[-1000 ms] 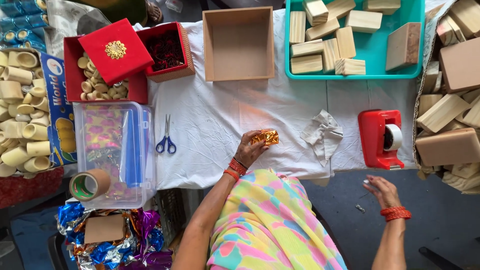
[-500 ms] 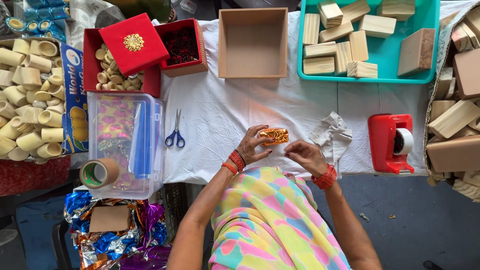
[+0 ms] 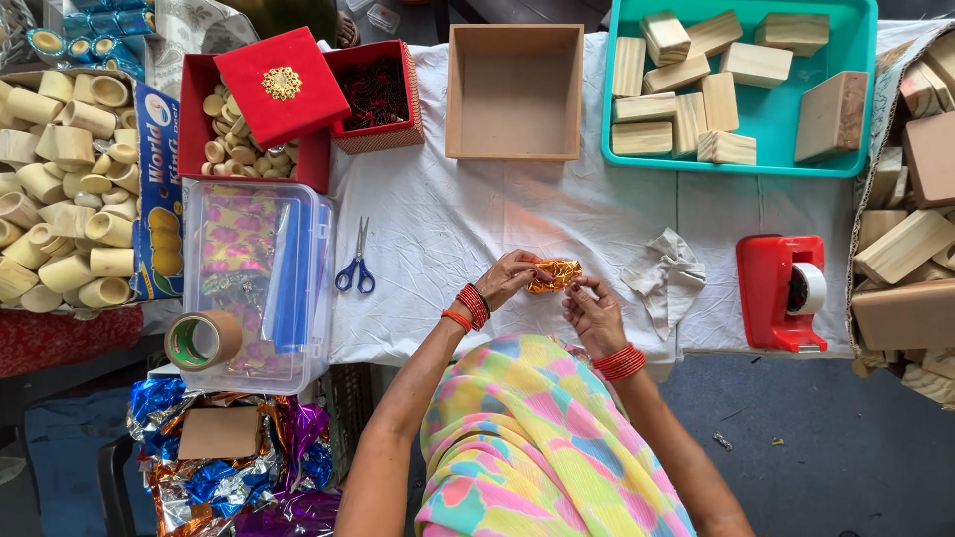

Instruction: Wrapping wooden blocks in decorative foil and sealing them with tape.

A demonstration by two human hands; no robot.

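Both hands meet near the front edge of the surface, which is covered by a white cloth. The left hand has its grip pinched on the left end of a small packet wrapped in orange-gold foil, and the right hand has its fingertips closed on the packet's right end from below. The packet is held between them just above the cloth.

Blue-handled scissors lie to the left of the hands, and beside them stands a clear plastic box with patterned sheets inside. A roll of brown tape rests against the box's near corner. A crumpled pale cloth lies just right of the hands, and a red tape dispenser sits further right. At the far side stand an open brown box, a teal tray of wooden blocks, and red boxes, one with its lid lying askew on top. Shiny foil wrappers are piled below the surface on the left.
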